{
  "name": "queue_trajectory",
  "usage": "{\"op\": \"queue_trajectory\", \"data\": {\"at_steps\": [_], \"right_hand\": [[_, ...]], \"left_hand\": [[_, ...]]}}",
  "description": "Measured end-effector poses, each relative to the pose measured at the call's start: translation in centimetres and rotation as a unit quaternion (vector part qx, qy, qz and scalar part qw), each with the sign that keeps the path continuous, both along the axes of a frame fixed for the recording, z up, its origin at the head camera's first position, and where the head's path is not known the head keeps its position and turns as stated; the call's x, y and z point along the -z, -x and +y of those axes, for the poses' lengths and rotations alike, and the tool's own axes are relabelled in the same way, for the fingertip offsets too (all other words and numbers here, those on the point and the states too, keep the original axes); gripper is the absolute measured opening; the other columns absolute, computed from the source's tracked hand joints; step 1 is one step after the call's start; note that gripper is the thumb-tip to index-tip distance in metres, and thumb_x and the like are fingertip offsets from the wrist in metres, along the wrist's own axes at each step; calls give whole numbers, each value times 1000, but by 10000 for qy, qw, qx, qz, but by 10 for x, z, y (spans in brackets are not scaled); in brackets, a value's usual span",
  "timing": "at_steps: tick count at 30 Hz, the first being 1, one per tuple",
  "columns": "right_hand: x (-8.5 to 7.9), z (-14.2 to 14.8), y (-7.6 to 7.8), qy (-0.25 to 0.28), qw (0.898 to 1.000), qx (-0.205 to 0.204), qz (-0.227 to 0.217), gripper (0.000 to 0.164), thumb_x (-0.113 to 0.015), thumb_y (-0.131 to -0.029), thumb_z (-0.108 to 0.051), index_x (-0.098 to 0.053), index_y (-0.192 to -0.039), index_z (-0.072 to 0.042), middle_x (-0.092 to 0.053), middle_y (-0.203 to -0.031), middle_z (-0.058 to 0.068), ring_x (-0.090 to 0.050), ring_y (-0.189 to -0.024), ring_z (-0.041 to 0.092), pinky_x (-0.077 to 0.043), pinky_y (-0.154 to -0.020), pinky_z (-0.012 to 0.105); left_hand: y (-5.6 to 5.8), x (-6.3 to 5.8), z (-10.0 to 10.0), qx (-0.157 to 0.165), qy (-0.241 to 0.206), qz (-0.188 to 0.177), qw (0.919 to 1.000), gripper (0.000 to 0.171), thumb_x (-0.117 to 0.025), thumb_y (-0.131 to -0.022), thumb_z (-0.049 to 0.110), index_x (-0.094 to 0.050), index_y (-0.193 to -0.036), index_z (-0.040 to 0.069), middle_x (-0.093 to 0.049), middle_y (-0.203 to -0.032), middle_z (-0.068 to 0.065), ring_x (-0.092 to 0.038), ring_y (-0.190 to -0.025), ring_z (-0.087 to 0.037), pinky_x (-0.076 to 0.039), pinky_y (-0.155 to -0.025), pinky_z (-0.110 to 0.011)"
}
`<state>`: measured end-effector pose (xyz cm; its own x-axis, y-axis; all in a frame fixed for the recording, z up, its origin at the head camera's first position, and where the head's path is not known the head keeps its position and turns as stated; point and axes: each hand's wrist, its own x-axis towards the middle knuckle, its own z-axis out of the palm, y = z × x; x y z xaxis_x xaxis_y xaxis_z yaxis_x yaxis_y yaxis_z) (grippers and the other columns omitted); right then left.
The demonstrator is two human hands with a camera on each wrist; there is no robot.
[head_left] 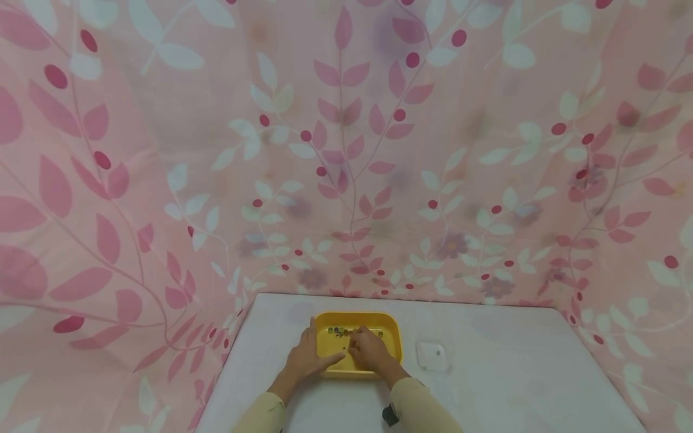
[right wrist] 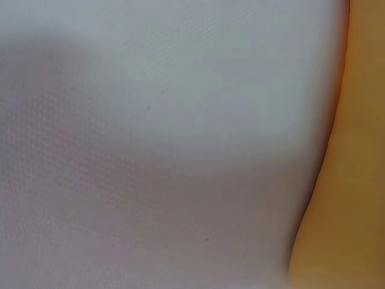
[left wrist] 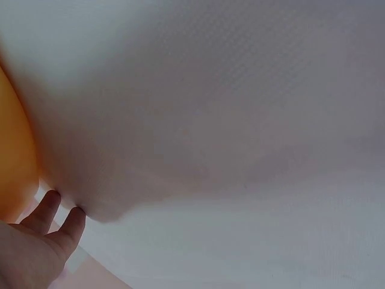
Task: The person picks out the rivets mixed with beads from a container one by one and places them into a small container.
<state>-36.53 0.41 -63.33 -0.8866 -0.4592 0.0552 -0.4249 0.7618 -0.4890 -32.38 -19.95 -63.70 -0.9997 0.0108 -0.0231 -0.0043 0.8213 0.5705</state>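
A yellow tray (head_left: 352,374) sits on the white table. Small round pieces like marbles (head_left: 338,331) lie across its far half, with a few tiny bits nearer the middle. My left hand (head_left: 304,359) lies along the tray's left side, fingers extended and thumb reaching over the near left part. In the left wrist view, two of its fingers (left wrist: 73,226) show just outside the yellow wall. Inside the tray, my right hand (head_left: 369,350) has its fingers bent downward near the marbles. Whatever may be between those fingertips is hidden. The right wrist view shows only table and the tray's side (right wrist: 355,156).
To the right of the tray stands a small clear container (head_left: 428,362) with a tiny dark piece (head_left: 438,353) in it. The white table (head_left: 514,373) extends right and left of the tray. A pink floral cloth (head_left: 346,240) hangs behind and on both sides.
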Motion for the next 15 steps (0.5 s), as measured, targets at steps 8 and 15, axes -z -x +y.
{"op": "queue_trajectory", "data": {"at_steps": [8, 15], "right_hand": [[2, -1, 3, 271, 9996, -83, -81, 13, -66, -93, -18, -74, -102, -12, -60, -98, 0, -58, -84, 13, -55, -78, 36], [9, 0, -1, 464, 9979, -405, -193, 12, -70, -90, -21, -77, -97, -14, -61, -96, -2, -60, -87, 12, -55, -75, 34]], "left_hand": [[2, -2, -1, 8, 41, 46, 10000, 131, -68, -70, 79, -6, -159, 4, -36, -153, -25, -59, -114, -45, -50, -93, -59], [1, 3, -2, 6, 21, 23, 10000, 130, -68, -70, 78, -8, -159, 4, -38, -151, -26, -60, -112, -46, -51, -89, -60]]}}
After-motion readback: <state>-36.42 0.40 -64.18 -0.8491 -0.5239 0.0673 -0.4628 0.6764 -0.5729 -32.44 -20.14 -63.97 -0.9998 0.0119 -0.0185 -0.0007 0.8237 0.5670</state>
